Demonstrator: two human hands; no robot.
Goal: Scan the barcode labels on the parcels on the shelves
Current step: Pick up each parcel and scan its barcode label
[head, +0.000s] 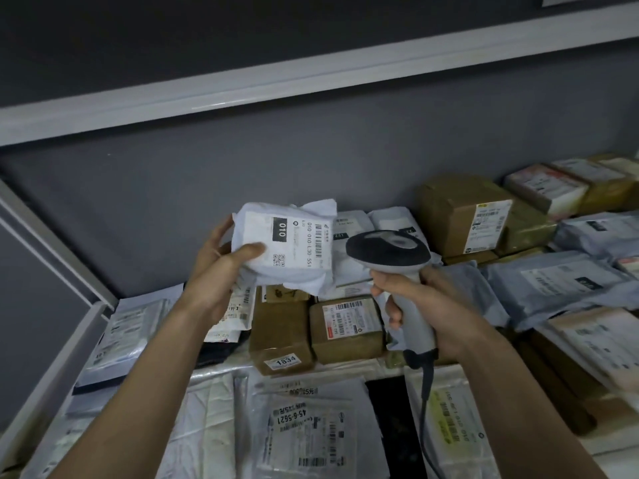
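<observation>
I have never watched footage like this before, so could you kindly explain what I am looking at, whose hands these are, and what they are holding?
There is no machine here: this is a single picture from a wide-angle camera worn on a person's head, looking forward and down, so the two bare arms reaching in from below belong to the wearer. The left hand holds up a small white parcel, lifted above the others, with its printed barcode label turned toward the camera. The right hand grips the handle of a grey handheld barcode scanner, whose dark cable hangs down from the handle; its head sits just to the right of the parcel. Beneath them lies a shelf crowded with goods: brown cardboard boxes, one marked 1834, plus white and grey mailing bags, most carrying labels. Another white shelf runs above, against a grey wall.
</observation>
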